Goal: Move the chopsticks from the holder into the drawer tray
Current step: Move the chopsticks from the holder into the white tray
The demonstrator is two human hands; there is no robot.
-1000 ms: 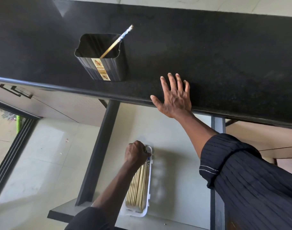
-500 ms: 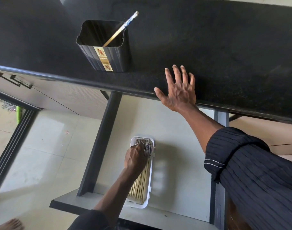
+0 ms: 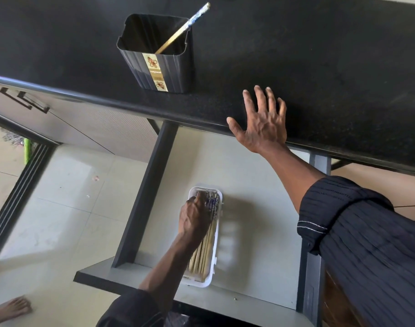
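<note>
The holder (image 3: 159,67) was a black, ribbed, squarish cup with a gold label strip down its near face. It stood upright in the upper left-centre of the frame. 1 chopstick (image 3: 183,28) leaned in it toward the upper right, its blue-and-white patterned end poking over the rim. The tray (image 3: 199,282), white, narrow and round-cornered, lay in the open drawer (image 3: 260,185) at lower centre. It held a bundle of pale chopsticks (image 3: 203,256) laid lengthwise, patterned ends farthest up.

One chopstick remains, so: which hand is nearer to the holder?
Right. The right hand rests on the counter beside the holder; the left hand is below, on the chopsticks in the drawer tray.
</note>
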